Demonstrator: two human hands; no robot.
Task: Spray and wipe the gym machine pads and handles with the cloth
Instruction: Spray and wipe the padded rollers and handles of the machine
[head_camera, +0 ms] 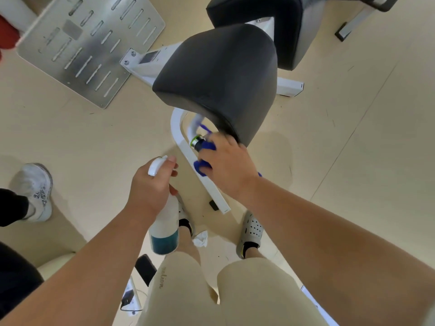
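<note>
- Head view: right hand point(226, 165) grips cloth point(208, 145) round handle point(195, 140), just under pad point(219, 78).
- Left hand point(150, 187) grips bottle point(164, 231) by its spray head: a stray squeeze may wet the floor point(94, 137).
- Bunched cloth may miss the handle's underside.

Bare floor point(353, 142) lies open right of the black seat pad point(216, 74) and between the metal footplate point(89, 50) and the white frame bar point(217, 196). The pad overhangs the handle point(196, 141), apparently leaving only a narrow gap there, with the bar just beside it. A white shoe point(35, 189) stands on the floor far left
</note>
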